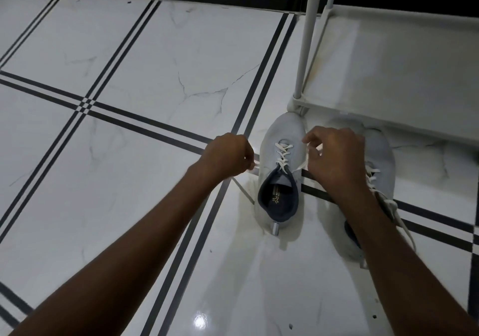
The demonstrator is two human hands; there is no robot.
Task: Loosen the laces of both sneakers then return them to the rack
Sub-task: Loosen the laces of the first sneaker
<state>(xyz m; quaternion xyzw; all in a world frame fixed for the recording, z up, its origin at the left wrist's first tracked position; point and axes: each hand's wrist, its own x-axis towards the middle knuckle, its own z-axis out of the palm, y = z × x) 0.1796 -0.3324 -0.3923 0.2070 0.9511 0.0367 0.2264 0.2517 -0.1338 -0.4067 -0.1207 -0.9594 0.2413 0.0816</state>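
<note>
Gaping pale sneaker [281, 159], white laces [283, 154]

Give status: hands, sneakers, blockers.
Left hand, right hand each pinching a lace end of left sneaker. Right sneaker waiting. Rack unobstructed.

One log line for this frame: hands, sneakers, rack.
left hand: pulling lace end | right hand: pulling other lace end | left sneaker: on floor, untied | right sneaker: beside it | rack: behind

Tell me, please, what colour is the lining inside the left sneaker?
Dark navy blue lining, clearest in the head view.
</note>
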